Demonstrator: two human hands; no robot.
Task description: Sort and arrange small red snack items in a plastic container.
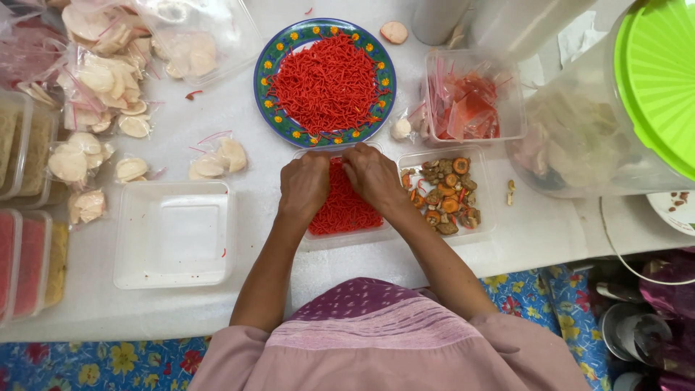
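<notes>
White bench [239, 101]: left hand [304, 185] and right hand [372, 176], fingers curled down, knuckles together, rest on red strips [344, 210] filling a clear tray [340, 239] near a patterned plate [325, 82]; grip hidden.

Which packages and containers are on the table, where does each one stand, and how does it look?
Small clear bags of pale crackers: far left, several, tied shut.
Empty clear tray: left of left hand.
Clear tray of red sticks: under both hands; right hand.
Clear tray of orange and brown pieces: right of it.
Clear box with red wrappers: behind that.
Big clear jar with green lid: far right.
No labels or screens visible.
</notes>
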